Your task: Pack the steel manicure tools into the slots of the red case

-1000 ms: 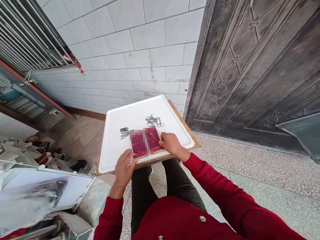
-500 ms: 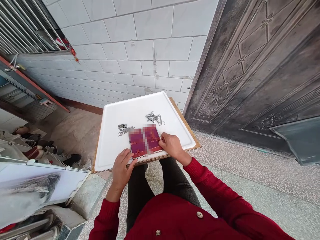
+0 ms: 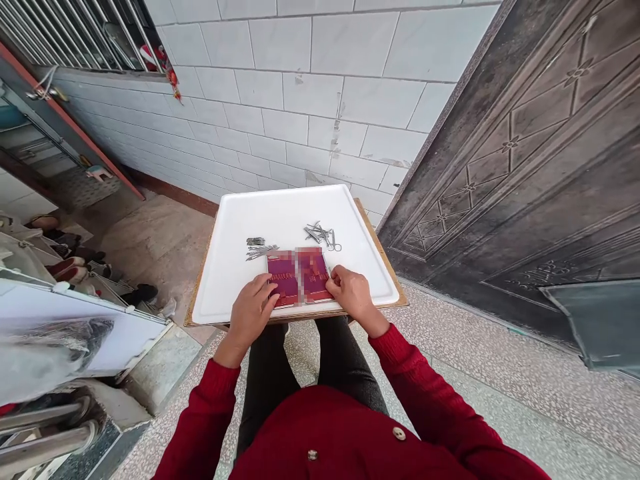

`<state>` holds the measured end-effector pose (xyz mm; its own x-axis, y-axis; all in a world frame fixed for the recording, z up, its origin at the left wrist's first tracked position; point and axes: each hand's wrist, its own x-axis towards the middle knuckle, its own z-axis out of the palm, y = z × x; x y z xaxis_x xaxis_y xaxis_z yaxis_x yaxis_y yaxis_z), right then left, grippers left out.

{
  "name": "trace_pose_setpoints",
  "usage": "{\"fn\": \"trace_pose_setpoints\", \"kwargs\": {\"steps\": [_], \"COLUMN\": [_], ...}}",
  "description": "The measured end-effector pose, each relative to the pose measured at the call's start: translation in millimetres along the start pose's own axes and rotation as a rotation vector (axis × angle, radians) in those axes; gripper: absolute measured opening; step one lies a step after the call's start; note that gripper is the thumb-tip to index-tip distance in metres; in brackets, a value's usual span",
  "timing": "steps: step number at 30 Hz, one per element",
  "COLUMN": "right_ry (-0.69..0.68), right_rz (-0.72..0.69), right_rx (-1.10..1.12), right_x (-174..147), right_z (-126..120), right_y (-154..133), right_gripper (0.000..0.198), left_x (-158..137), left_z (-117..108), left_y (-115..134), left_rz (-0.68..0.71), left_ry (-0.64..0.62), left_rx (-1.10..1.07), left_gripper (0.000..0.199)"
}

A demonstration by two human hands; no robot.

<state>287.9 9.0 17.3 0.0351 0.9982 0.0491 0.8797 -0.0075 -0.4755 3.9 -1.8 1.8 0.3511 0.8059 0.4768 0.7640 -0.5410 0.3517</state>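
Note:
An open manicure case [image 3: 283, 283] lies flat near the front edge of a white tray [image 3: 235, 220]. Its inside is purple and red with a row of loops; blurred patches hide part of it. My left hand [image 3: 250, 308] grips its left edge, fingers and thumb at the lower left corner. On the right edge, my right hand [image 3: 351, 290] pinches the case with curled fingers. Several thin metal tools [image 3: 260, 252] lie beyond its left corner, beside a small group of nail clippers [image 3: 255, 241]. Past the right corner is a pile of metal scissors and clippers [image 3: 323, 235].
Under the tray is a wooden board [image 3: 383, 263]. A tiled wall [image 3: 280, 100] rises behind it, and a dark patterned door [image 3: 480, 173] stands at the right. Shoes [image 3: 70, 270] sit on a rack at the left, near a white panel [image 3: 95, 313].
The view has shifted, so tray and case sit a little further right. My left hand has moved up along the case's left edge; my right hand keeps its hold.

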Motion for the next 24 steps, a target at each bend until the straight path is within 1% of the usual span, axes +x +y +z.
{"fn": "trace_pose_setpoints", "kwargs": {"steps": [4, 8, 11, 15, 17, 19, 21, 24], "right_ry": [0.007, 0.017, 0.007, 0.082, 0.099, 0.077, 0.038, -0.042], "right_rz": [0.032, 0.06, 0.056, 0.014, -0.067, -0.213, -0.347, -0.466], "right_rx": [0.084, 0.091, 0.09, 0.082, 0.101, 0.123, 0.104, 0.039], "right_x": [0, -1, -1, 1, 6, 17, 33, 62], "right_z": [0, 0, -2, -11, -17, -22, -24, -19], "right_y": [1, 2, 6, 6, -2, -17, -38, -74], "right_gripper": [0.011, 0.01, 0.012, 0.017, 0.015, 0.017, 0.018, 0.02], "left_x": [-4, -6, -7, -9, -9, -9, -7, -6], "left_z": [4, 6, 8, 10, 9, 8, 8, 8], "left_y": [3, 4, 4, 4, 5, 7, 8, 8], "left_rz": [-0.005, 0.039, 0.051, 0.035, 0.025, 0.013, -0.003, -0.035], "left_ry": [0.019, 0.057, 0.061, 0.061, 0.064, 0.074, 0.095, 0.111], "left_rx": [0.0, 0.021, 0.034, 0.03, 0.029, 0.036, 0.049, 0.064], "left_gripper": [0.03, 0.031, 0.029, 0.027, 0.026, 0.025, 0.026, 0.025]}}
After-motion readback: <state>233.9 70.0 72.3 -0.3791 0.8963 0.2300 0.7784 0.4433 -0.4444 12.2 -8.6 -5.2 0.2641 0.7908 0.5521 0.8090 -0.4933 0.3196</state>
